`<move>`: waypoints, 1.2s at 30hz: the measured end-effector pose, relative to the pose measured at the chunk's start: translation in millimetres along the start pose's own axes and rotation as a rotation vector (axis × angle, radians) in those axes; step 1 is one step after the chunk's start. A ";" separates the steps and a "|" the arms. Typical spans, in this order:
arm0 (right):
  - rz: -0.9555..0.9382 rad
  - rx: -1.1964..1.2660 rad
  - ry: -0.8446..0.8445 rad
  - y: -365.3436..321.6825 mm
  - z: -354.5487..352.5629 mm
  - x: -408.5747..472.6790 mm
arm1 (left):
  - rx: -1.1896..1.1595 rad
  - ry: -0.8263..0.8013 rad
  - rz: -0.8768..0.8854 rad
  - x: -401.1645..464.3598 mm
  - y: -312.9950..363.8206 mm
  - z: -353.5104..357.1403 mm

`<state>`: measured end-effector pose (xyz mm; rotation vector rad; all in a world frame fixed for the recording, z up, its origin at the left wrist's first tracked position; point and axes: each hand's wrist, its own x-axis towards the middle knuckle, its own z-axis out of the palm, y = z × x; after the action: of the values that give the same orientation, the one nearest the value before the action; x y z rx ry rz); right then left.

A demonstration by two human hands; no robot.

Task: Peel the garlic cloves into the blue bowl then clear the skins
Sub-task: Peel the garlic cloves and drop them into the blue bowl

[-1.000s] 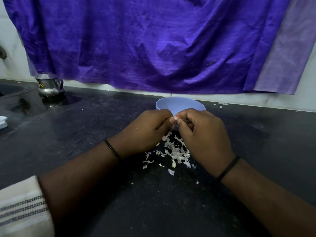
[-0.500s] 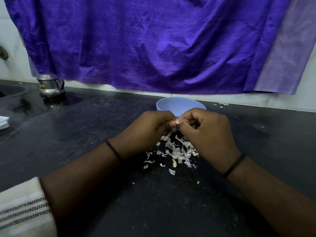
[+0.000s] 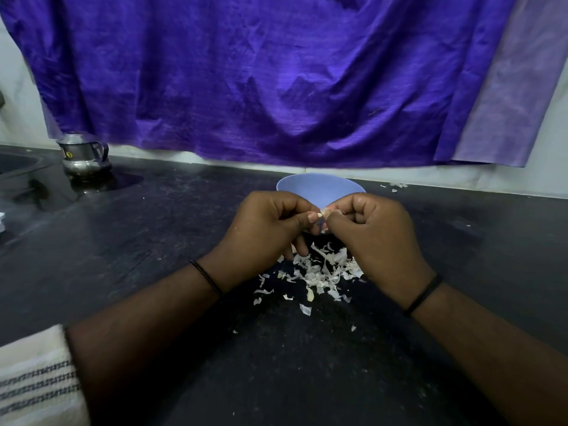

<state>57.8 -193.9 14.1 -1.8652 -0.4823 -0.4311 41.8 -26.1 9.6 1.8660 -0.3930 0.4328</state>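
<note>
- Two bare hands meet at the centre of a dark tabletop (image 3: 159, 241), seen from a camera on the person's head looking down.
- Left hand (image 3: 264, 232): its grip is narrow, thumb and fingertips pinching one end of a small pale garlic clove (image 3: 324, 217); a thin black band circles the wrist.
- Right hand (image 3: 375, 241): its grip is also narrow, fingers curled and pinching the other end of the same clove; a black band sits on this wrist too.
- The clove is held in the air between both hands, just in front of the blue bowl (image 3: 319, 187) and mostly hidden by the fingers.
- The blue bowl stands on the tabletop just behind the hands; its inside cannot be seen.
- A loose heap of white garlic skins (image 3: 319, 272) lies on the tabletop directly below and in front of the hands, with stray flakes scattered nearer the camera.
- A small steel jug (image 3: 84, 156) stands far left at the back.
- A purple cloth (image 3: 261, 81) hangs along the wall behind.
- A white sleeve (image 3: 37, 379) with dark stripes shows at lower left.
</note>
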 end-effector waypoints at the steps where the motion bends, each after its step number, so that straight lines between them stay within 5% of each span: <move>1: 0.004 0.008 -0.002 -0.4 -0.1 -0.2 | -0.022 -0.005 -0.010 -0.4 0.4 0.3; 13: -0.053 -0.007 -0.036 -2.9 -4.0 2.2 | -0.324 0.058 -0.188 3.6 6.8 -6.0; 28: -0.179 -0.071 -0.092 -6.1 -2.4 -1.5 | -0.202 0.026 -0.182 2.8 6.6 -7.8; 36: 0.030 0.164 0.003 -2.3 -5.6 5.6 | -0.216 -0.055 -0.164 2.3 7.9 -9.3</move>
<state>61.1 -197.8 20.6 -1.7111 -0.4736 -0.3634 39.2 -20.0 20.1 1.6868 -0.3084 0.2192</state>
